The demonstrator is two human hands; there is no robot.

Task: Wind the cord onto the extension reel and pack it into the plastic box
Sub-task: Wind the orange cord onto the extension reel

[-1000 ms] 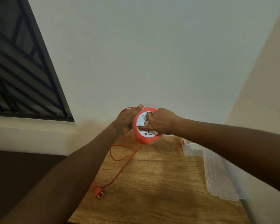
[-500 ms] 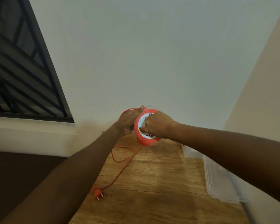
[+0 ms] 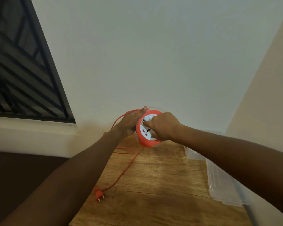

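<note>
- The reel (image 3: 147,129) is round, red around the edge and white in the middle, with socket holes on its face. It is held up in the air above the far end of the surface (image 3: 162,185), near the wall (image 3: 153,54).
- The left hand (image 3: 131,122) is wrapped around the left side of the reel. Its fingers are curled behind it and the thumb lies along the top edge.
- The right hand (image 3: 163,126) is closed on the front of the reel. Its fingers press on the white middle part.
- The cord (image 3: 126,168) is red. It hangs down from the bottom of the reel and runs across the brown wood surface toward the person. A bit of it also loops over the back of the left hand.
- The plug (image 3: 99,195) is at the end of the cord. It lies flat on the surface near the left arm, with two pins pointing toward the person.
- The box (image 3: 193,154) is clear plastic. It sits on the right side of the surface, partly hidden by the right arm.
- The lid (image 3: 222,188) is clear too. It lies flat just in front of the box, by the right edge.
- A dark window (image 3: 20,62) with slanted bars is on the left.
</note>
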